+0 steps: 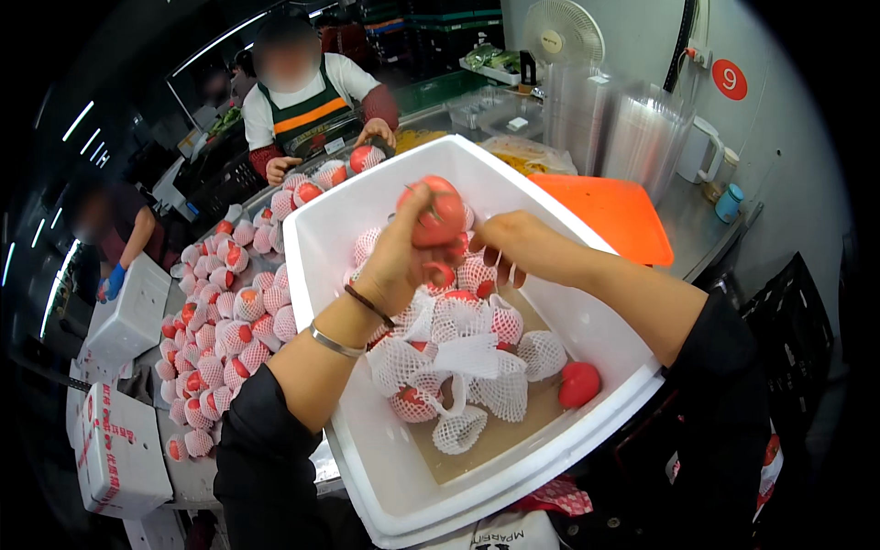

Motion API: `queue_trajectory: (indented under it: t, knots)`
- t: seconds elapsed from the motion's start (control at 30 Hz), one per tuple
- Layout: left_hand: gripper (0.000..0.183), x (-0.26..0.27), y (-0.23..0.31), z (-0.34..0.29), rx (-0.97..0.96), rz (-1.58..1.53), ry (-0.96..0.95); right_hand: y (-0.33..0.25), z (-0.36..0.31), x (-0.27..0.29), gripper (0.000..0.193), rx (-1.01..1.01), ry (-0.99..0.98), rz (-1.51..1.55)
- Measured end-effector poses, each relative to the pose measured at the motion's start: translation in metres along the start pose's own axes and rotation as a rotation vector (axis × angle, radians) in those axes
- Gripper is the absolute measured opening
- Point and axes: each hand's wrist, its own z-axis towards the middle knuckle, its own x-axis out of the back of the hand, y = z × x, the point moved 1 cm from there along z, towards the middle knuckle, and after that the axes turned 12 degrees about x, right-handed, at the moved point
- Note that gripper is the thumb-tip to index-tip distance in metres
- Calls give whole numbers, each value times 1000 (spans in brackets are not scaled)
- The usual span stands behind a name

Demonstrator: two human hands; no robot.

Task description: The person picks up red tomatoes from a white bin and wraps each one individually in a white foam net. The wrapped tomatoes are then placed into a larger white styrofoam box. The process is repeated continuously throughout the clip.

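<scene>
My left hand [396, 259] holds up a bare red tomato [438, 213], thumb across its top, above a white foam box [550, 467]. Just to its right, my right hand [509, 246] has its fingers curled downward; whatever they may grip is hidden. Below both hands, tomatoes in white foam net sleeves [458, 321] lie in the box among several loose, empty foam nets [458, 431]. One bare red tomato [579, 385] rests on the box's brown bottom, by the right wall.
Many net-sleeved tomatoes [220, 339] cover the table to the left. Across it, a person in a striped apron [321, 119] handles tomatoes in a dark tray. An orange tray [610, 215] and stacked clear plastic containers [632, 128] stand beyond the box at right. White cartons [124, 449] sit far left.
</scene>
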Motion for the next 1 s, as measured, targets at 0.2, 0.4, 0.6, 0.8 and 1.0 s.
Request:
queue_trajectory:
  t: [0.2,0.4,0.6,0.8,1.0]
  knots:
    - [55,16,6,0,-35,-236,31,10,-23,-55,44,517,-481,-677]
    - [54,10,9,-5,-74,-211,9,32,-13,-65,35,425,-554,-891]
    - [60,15,16,-9,-138,-282,83,3,11,6,34,-5,61,-77]
    - [61,10,20,-16,-225,-335,-53,-9,10,26,37,-85,257,201]
    - [50,1,15,-21,-343,-94,-200,-16,3,22,45,-136,293,324]
